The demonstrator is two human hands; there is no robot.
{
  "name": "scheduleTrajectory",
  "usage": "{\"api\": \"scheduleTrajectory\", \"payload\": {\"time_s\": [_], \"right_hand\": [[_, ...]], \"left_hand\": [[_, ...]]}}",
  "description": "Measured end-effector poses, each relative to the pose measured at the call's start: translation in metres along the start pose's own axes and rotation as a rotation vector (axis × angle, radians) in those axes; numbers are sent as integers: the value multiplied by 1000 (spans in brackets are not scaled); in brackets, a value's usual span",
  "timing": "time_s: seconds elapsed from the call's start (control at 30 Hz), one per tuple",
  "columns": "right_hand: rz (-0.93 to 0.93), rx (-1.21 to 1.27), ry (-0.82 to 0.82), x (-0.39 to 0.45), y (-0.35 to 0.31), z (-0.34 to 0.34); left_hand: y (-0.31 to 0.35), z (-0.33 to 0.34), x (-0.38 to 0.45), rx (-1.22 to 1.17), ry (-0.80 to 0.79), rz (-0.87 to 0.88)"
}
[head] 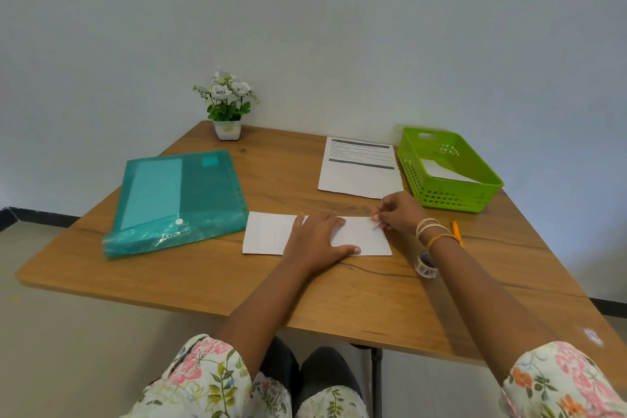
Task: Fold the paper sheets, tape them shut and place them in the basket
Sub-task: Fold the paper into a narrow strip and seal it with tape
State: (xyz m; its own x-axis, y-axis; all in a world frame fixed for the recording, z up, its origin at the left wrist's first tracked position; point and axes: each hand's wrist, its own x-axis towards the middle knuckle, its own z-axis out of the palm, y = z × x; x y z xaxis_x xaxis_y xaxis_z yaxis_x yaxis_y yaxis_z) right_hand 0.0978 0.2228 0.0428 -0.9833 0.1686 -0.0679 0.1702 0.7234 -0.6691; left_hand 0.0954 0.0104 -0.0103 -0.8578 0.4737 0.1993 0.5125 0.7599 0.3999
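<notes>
A folded white paper sheet (268, 233) lies flat on the wooden table (210, 278) in front of me. My left hand (319, 241) presses flat on its middle, fingers straight. My right hand (398, 210) sits at the sheet's right end, its fingertips pinching a small piece of clear tape against the paper. A tape roll (426, 264) lies on the table just under my right wrist. The green plastic basket (451, 195) stands at the back right with one folded white paper (441, 171) inside. A printed paper sheet (359, 168) lies left of the basket.
A teal plastic folder (179, 200) lies on the left half of the table. A small potted plant (226, 105) stands at the back edge by the wall. An orange pen (456, 229) lies right of my right wrist.
</notes>
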Motion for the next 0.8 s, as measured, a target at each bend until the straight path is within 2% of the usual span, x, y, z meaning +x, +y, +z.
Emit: {"api": "scheduleTrajectory", "payload": {"time_s": [0.33,0.6,0.8], "right_hand": [[-6,42,80,-1,2,8],[82,370,30,-4,-4,4],[169,506,85,-9,0,9]], "left_hand": [[-1,0,0,-2,11,7],[-1,0,0,-6,10,8],[-1,0,0,-9,11,7]]}}
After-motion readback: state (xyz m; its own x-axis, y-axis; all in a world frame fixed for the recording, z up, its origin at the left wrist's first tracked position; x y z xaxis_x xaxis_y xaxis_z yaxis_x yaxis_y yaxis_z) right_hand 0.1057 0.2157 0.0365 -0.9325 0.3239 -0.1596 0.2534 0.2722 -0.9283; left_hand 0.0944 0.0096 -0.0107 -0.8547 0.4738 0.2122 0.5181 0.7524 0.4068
